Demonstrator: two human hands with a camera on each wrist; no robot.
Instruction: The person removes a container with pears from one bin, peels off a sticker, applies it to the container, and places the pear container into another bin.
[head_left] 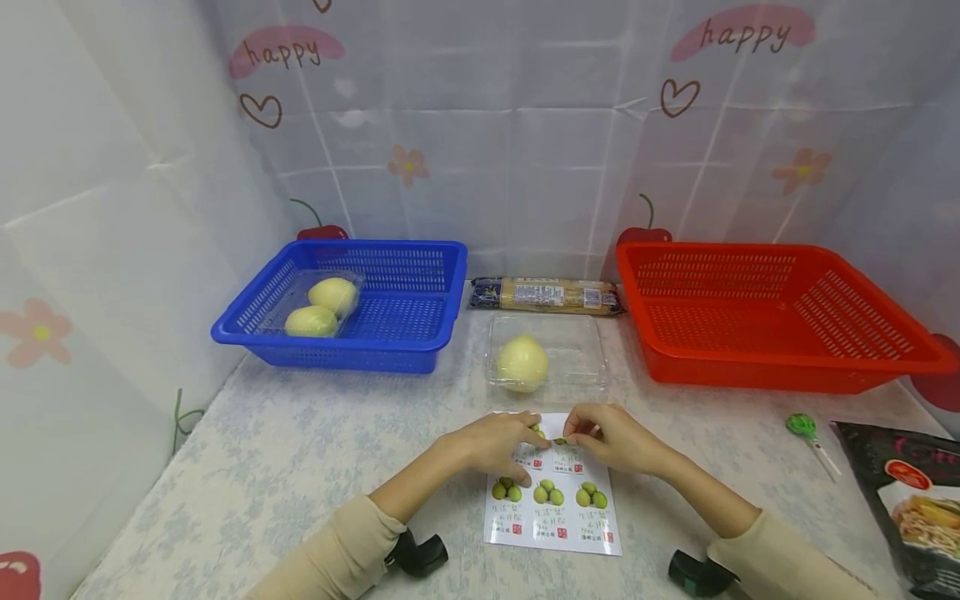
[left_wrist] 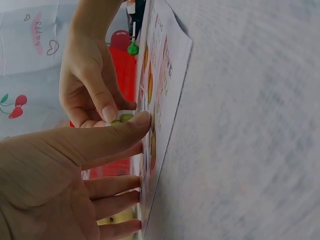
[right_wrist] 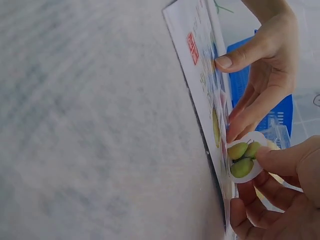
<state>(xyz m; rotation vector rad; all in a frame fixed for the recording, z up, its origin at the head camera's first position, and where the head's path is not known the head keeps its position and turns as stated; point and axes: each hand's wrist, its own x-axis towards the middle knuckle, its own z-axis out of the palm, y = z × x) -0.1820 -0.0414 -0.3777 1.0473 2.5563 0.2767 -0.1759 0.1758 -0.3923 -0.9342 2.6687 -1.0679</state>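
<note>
A white sticker sheet [head_left: 551, 546] printed with green fruit lies on the table, between both hands. My left hand [head_left: 491, 444] rests on its left part with spread fingers, the thumb and fingertips on the paper. At the upper right of the sheet, my right hand [head_left: 618, 437] pinches the edge of a sticker [right_wrist: 243, 160] between thumb and fingers. In the right wrist view this sticker, showing three green fruits, is lifted at an angle from the sheet. Just beyond the sheet stands a clear plastic box [head_left: 577, 354] with one pale yellow round fruit [head_left: 522, 363] in it.
A blue basket [head_left: 337, 358] at the back left holds a clear box with two pale yellow fruits [head_left: 322, 308]. At the back right is a red basket [head_left: 765, 372]. A noodle packet [head_left: 543, 295] lies between them. A green lollipop [head_left: 802, 426] and black food bag [head_left: 903, 500] lie right.
</note>
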